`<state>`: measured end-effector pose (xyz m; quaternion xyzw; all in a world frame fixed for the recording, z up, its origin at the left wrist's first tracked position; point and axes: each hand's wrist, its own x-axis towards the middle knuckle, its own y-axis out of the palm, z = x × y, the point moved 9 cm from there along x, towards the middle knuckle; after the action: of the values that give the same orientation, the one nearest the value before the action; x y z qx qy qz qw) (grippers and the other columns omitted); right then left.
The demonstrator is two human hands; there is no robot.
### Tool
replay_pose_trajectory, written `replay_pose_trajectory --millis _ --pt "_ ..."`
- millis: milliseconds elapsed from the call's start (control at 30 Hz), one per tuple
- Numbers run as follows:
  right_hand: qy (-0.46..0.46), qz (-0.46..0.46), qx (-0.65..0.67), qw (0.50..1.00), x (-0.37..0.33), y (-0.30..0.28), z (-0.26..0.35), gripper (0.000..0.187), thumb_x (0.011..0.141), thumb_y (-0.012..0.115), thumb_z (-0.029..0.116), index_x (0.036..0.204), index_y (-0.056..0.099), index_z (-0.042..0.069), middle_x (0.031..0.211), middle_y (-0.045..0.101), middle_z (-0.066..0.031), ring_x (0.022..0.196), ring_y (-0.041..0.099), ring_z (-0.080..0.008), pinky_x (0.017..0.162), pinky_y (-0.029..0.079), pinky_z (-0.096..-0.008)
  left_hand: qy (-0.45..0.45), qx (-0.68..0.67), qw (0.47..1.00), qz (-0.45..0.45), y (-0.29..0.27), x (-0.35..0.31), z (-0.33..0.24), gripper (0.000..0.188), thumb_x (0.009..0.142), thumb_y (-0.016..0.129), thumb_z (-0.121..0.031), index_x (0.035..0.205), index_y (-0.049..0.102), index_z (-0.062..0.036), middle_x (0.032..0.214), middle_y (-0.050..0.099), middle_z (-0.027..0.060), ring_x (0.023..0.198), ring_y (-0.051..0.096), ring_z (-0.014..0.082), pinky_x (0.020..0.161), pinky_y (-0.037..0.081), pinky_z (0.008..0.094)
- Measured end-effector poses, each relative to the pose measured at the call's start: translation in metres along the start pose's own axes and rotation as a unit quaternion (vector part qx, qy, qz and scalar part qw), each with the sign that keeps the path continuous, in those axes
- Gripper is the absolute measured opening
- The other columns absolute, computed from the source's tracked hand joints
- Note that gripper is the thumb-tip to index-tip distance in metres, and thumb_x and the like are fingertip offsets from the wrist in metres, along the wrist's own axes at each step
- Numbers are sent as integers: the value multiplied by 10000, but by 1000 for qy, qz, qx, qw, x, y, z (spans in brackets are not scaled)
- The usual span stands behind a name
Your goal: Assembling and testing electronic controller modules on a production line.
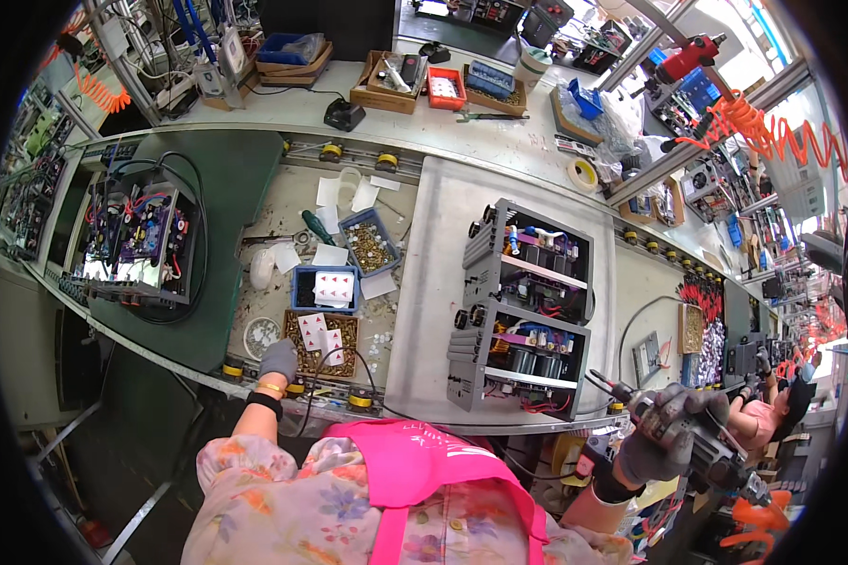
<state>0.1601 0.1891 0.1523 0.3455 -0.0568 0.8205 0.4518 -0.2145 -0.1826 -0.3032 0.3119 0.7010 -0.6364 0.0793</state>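
Note:
My left hand (pixel 278 362), in a grey glove, is at the near left corner of a box of brass-coloured screws (pixel 349 331). Its fingers look drawn together; what they hold, if anything, is too small to make out. A round white dish of small metal parts (pixel 261 336) stands just beyond it. At the right, beyond the bench's near edge, my gloved right hand (pixel 660 446) is closed around a dark power screwdriver (pixel 702 443). Two open grey metal device housings (pixel 540 264) (pixel 528 363) with wiring and circuit parts lie side by side on the pale board (pixel 429 273).
Blue trays (pixel 325 288) (pixel 370 239) of small parts and a green-handled screwdriver (pixel 318 226) lie left of the board. Another wired unit (pixel 141 240) stands on the green mat (pixel 240 188). A black cable (pixel 316 395) crosses the near edge. A co-worker (pixel 768 414) is at the right.

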Motion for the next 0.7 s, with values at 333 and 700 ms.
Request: replay_pose_trajectory --millis 333,700 --pt "30 30 95 995 1 12 -28 601 822 678 71 1365 419 59 1059 570 -107 835 612 -224 752 547 -419 -124 -487 864 16 -39 -40 -9 108 905 607 -138 983 628 -67 736 645 80 518 549 125 487 468 269" --pt "132 11 282 950 -13 50 -68 550 822 681 61 1319 445 81 1075 589 -115 882 635 -281 698 571 -476 115 -702 573 406 -104 -178 -302 236 940 613 -271 1030 618 -53 761 588 -2 544 499 43 420 380 174"
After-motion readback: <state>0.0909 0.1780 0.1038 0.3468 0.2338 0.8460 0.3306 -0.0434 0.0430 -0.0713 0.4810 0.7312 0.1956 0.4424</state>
